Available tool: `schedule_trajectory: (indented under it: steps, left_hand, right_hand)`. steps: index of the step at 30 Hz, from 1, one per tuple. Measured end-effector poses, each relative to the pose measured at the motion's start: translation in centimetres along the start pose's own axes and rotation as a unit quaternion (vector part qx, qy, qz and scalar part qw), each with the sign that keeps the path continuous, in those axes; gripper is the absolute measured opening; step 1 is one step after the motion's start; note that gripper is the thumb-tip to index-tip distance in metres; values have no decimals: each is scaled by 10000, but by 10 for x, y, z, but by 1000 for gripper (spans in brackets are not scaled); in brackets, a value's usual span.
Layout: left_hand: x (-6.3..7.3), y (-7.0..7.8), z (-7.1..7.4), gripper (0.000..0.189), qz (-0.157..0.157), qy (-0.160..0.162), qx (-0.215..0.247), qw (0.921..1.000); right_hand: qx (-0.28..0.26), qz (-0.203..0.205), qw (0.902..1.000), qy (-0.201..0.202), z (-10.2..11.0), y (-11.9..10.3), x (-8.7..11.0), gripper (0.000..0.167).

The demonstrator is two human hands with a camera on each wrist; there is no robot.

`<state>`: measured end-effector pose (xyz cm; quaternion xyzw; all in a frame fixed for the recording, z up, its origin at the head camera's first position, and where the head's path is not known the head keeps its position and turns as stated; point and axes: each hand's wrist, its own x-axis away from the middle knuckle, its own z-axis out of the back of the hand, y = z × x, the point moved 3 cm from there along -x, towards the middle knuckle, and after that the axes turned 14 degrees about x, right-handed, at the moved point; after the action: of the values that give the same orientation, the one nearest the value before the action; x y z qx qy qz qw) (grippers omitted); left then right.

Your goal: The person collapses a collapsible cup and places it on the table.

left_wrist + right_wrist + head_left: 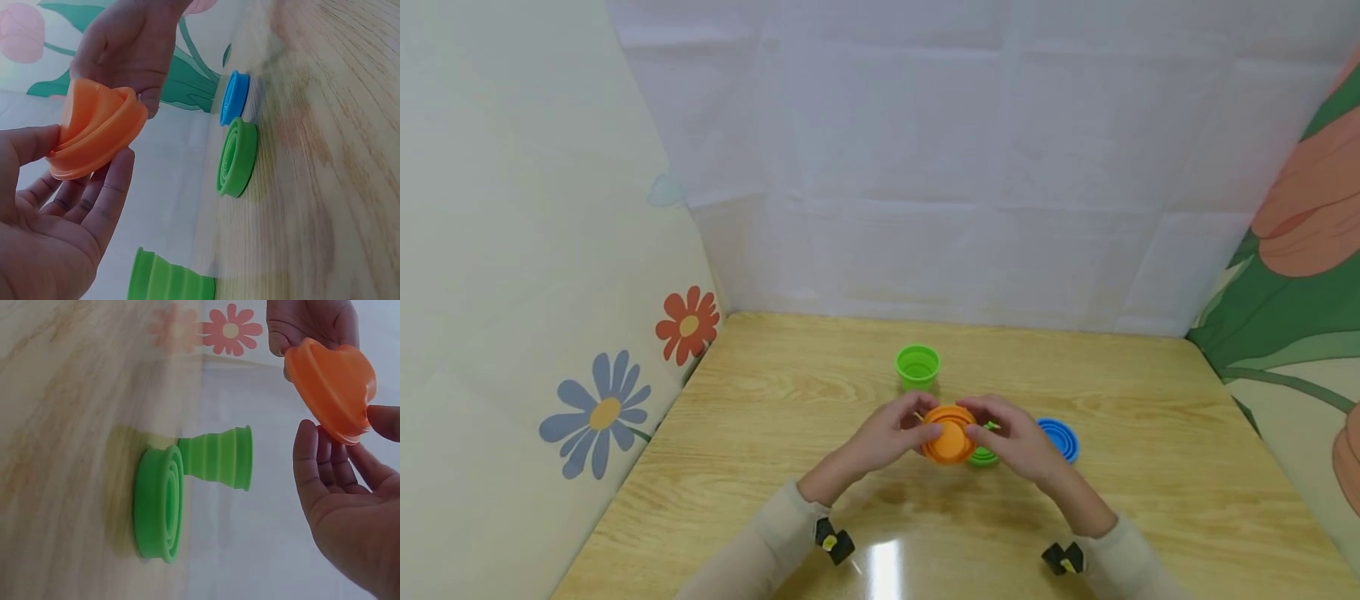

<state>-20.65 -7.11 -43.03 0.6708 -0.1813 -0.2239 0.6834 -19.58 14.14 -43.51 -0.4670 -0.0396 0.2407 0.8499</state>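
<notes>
An orange collapsible cup (951, 443) is held above the table between both hands. My left hand (880, 439) pinches its left side, thumb on the near face and fingers behind the rim. On the opposite side, my right hand (1021, 443) grips the rim the same way. The left wrist view shows the orange cup (100, 134) partly folded, its rings tilted and bent out of round. Beyond the hands stands a green collapsible cup (917, 367), extended and upright. A second green cup (239, 156), folded flat, lies on the table, partly hidden behind the right hand in the head view.
A blue cup (1058, 440), folded flat, lies on the wooden table (805, 358) just right of the right hand. White cloth (887, 167) hangs behind the table's far edge. Flower-printed panels (512, 250) flank the left and right sides.
</notes>
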Motion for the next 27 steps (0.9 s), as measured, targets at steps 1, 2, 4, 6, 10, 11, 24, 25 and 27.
schedule_trajectory:
  steps: [1, 2, 4, 6, 10, 11, 24, 25, 27]
  left_hand:
    - [0, 0, 0, 31, -12, 28, 43, 10000]
    - [1, 0, 1, 31, -21, 54, 80, 10000]
    - [1, -1, 1, 29, -20, 80, 123, 9999]
    - [1, -1, 2, 28, -41, 61, 62, 10000]
    - [1, -1, 1, 25, -115, -19, -200, 9997]
    - [2, 0, 1, 25, -138, -47, -264, 9995]
    - [7, 0, 3, 30, -200, 18, 336, 9992]
    - [7, 0, 3, 31, -199, 15, 405, 9990]
    - [7, 1, 2, 32, -182, -29, 446, 9988]
  right_hand:
    - [-54, -49, 10000, 27, -1, 1, 1, 37]
    - [-101, -101, 9999, 57, -1, 1, 1, 37]
    - [-210, -171, 9996, 85, -3, 2, 2, 36]
    - [-305, -151, 9994, 72, -4, 2, 3, 36]
    - [-491, -46, 9988, -74, -6, 1, 3, 34]
    - [-519, -14, 9986, -113, -6, 1, 3, 34]
    - [-771, -99, 9969, -86, -8, 2, 4, 44]
    - [-795, -59, 9968, -95, -8, 2, 4, 44]
    - [-820, 31, 9966, -124, -8, 1, 5, 44]
